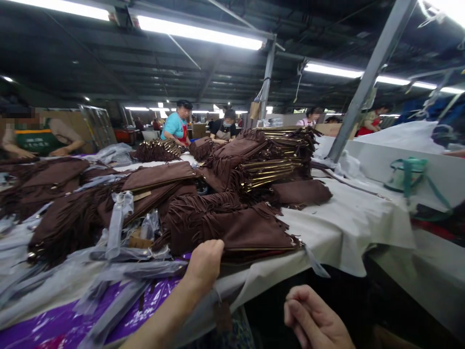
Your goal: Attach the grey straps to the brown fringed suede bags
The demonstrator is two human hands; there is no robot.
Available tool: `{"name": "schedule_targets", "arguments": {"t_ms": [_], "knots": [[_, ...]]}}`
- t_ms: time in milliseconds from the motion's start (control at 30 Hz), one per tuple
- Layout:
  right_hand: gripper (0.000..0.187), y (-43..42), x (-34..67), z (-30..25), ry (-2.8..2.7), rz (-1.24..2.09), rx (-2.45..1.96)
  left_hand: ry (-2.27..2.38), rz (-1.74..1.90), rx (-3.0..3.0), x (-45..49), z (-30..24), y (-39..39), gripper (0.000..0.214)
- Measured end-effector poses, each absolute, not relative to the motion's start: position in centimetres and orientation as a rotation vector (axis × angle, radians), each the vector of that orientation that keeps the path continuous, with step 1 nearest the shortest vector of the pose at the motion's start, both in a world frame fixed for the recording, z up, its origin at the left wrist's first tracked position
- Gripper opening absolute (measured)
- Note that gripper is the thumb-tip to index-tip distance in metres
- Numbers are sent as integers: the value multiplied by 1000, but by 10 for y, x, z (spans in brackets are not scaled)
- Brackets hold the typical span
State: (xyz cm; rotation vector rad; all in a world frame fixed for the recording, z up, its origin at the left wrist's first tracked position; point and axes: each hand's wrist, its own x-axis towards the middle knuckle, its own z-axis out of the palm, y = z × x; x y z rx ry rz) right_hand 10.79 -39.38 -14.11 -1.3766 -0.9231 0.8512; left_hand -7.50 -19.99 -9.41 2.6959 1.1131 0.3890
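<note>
At the near edge of a white-clothed table [348, 228], the left hand [205, 264] rests on a brown fringed bag [247, 230], grip unclear. The bag lies lengthwise along the edge, fringe pointing away. Below, in open room, the right hand [314, 320] hangs curled, empty. Plastic wrappers [118, 220] and stacked bags [279, 155] crowd behind.

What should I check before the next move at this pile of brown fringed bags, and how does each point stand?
1. Left hand touching the nearest brown fringed bag: ok.
2. Left hand closed on it: cannot tell, fingers hidden.
3. Right hand empty: cannot tell, curled shut, palm hidden.
4. Bag lying flat near the white cloth edge: ok.
5. Clear plastic sleeves beside the bag: ok.
6. Co-worker's hand away from it: ok.
</note>
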Motion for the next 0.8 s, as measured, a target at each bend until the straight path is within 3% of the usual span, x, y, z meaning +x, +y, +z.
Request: {"name": "schedule_targets", "arguments": {"t_ms": [167, 267, 733, 800], "knots": [[26, -359, 119, -115, -1358, 504, -1512, 1108, 684, 2330, -78, -77, -180, 21], [19, -326, 118, -102, -1527, 492, -1455, 1038, 743, 2260, -84, -76, -177, 21], [21, -238, 95, -104, -1511, 1114, -1296, 975, 832, 2033, -90, -106, -153, 21], [26, -236, 95, -105, -1442, 1208, -1277, 839, 871, 2101, -91, -107, -156, 32]]}}
